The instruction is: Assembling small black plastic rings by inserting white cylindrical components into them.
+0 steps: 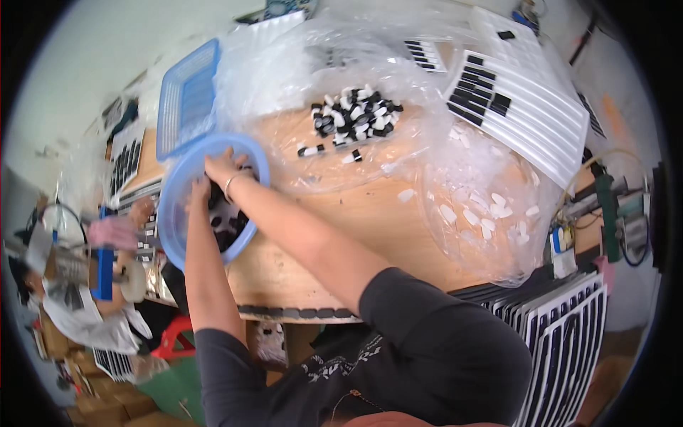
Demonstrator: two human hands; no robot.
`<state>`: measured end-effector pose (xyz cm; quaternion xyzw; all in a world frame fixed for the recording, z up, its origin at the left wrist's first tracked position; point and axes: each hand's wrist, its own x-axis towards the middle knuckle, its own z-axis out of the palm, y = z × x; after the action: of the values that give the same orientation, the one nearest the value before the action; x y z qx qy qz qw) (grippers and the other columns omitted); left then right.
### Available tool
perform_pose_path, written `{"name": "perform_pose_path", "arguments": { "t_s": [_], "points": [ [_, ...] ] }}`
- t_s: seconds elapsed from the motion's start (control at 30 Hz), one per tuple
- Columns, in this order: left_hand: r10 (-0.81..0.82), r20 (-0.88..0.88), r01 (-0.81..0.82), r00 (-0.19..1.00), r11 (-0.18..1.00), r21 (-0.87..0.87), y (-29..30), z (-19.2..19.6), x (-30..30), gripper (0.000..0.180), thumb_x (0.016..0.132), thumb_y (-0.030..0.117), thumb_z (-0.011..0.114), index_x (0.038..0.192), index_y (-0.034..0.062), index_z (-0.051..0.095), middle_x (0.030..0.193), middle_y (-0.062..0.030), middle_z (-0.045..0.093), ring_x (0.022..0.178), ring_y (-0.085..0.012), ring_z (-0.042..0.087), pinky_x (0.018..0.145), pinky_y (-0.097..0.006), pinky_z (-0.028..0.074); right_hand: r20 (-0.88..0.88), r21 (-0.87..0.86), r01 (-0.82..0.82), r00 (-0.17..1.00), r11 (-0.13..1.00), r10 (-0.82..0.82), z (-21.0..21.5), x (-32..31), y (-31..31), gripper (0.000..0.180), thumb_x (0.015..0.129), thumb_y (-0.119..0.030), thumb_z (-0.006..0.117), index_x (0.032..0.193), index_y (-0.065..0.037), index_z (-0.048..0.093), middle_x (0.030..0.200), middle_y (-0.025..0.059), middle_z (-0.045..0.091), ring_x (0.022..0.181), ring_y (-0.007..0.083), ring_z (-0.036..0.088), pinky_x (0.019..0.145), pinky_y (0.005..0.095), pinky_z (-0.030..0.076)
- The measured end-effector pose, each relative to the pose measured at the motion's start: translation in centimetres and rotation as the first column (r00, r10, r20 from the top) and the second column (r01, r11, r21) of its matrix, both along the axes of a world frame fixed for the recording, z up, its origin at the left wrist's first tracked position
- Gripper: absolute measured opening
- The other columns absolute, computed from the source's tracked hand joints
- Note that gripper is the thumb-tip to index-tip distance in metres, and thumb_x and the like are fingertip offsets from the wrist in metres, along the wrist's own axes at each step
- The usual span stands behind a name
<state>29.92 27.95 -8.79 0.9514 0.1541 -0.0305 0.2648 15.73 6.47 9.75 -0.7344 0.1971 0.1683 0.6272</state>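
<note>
The table (370, 220) is bearing a blue basin (169, 228) at its left, with a blue basket (188, 99) resting just beyond. A black-and-white pile (356, 115) is lying right of the basin. The right hand (224, 168) and left hand (200, 191) are reaching into the basin, near each other; whether they are gripping anything, I cannot tell. Black pieces (228, 238) are lying inside.

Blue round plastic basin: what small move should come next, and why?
Probably gathering some of the small dark pieces with the left hand and right hand: both reach inside the basin, close to where those pieces lie, though whether either hand's grip holds any is hard to tell.
</note>
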Motion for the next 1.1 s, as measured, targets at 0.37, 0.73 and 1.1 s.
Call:
{"name": "perform_pose_path", "arguments": {
  "t_s": [0.37,0.73,1.1],
  "points": [
    [0.015,0.187,0.013,0.982,0.989,-0.149,-5.6,2.4,-1.7,0.059,0.085,0.047,0.052,0.122,0.0012,0.054,0.121,-0.0204,0.055,0.111,-0.0298,0.049,0.094,-0.047,0.032,-0.113,-0.058,0.082,0.990,0.995,-0.088,-7.4,3.9,5.2,0.065,0.085,-0.050,0.047,0.142,-0.024,0.033,0.148,0.0236,0.016,0.133,0.0552,0.011,0.107,0.0625,0.016],
    [0.160,0.478,0.107,0.864,0.869,-0.484,-9.2,12.1,-5.8,0.038,0.084,0.032,0.064,0.102,-0.0011,0.063,0.094,-0.0155,0.067,0.080,-0.0196,0.057,0.070,-0.035,0.046,0.232,0.323,0.199,0.931,0.925,-0.281,-5.9,4.3,7.4,0.036,0.087,-0.025,0.049,0.114,-0.003,0.060,0.114,0.0193,0.062,0.108,0.0328,0.058,0.092,0.0401,0.045],
    [0.035,0.824,0.600,0.566,0.667,-0.441,-28.8,15.5,-25.6,0.015,0.091,0.017,0.056,0.091,0.0029,0.061,0.084,-0.0041,0.062,0.078,-0.0127,0.054,0.069,-0.027,0.045,0.609,0.661,0.039,0.555,0.749,-0.566,-2.0,-14.2,-11.6,0.018,0.096,-0.019,0.048,0.104,-0.004,0.054,0.102,0.0066,0.056,0.094,0.0150,0.054,0.083,0.0279,0.046]
  ]
}}
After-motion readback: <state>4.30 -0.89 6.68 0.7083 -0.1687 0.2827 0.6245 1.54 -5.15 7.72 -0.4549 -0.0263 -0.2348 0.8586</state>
